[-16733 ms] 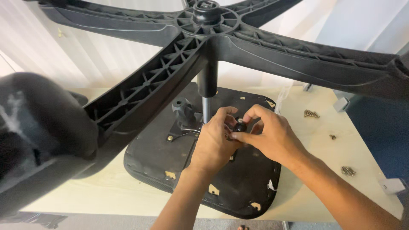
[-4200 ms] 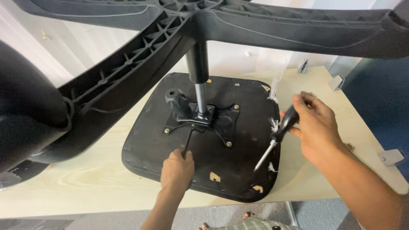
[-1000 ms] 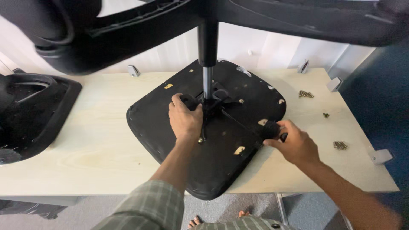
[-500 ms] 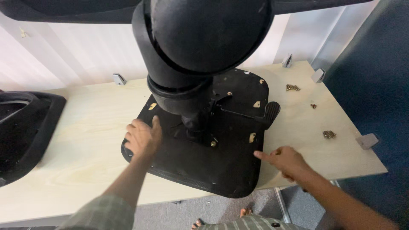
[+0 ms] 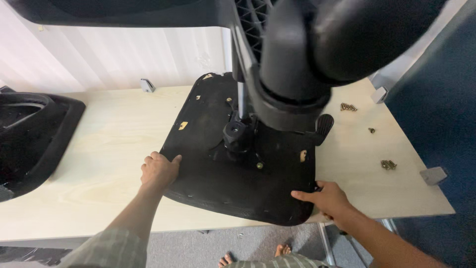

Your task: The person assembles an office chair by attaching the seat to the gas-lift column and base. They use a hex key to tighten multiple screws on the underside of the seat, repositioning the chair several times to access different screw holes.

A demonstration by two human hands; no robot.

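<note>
An upturned black chair seat (image 5: pixel 223 183) lies on a pale wooden table (image 5: pixel 99 149), its underside up. A metal post (image 5: pixel 242 101) rises from the mounting plate (image 5: pixel 238 139) to a black star base with a large castor (image 5: pixel 307 54) close to the camera. My left hand (image 5: pixel 158 169) grips the seat's left edge, thumb on top. My right hand (image 5: pixel 325 197) holds the seat's near right corner, fingers spread on its surface. A black lever paddle (image 5: pixel 323 124) sticks out at the seat's right side.
Another black chair part (image 5: pixel 29 134) rests at the table's left end. Brass screws lie on the right: one cluster (image 5: pixel 348 106), a single one (image 5: pixel 371 130), another cluster (image 5: pixel 388 164). Grey brackets (image 5: pixel 147 85) (image 5: pixel 433 175) sit on the table. A blue panel stands at right.
The seat has turned and slid on the table. My left hand moved to its left edge and my right hand to its near right corner; the screwdriver held earlier is gone.
</note>
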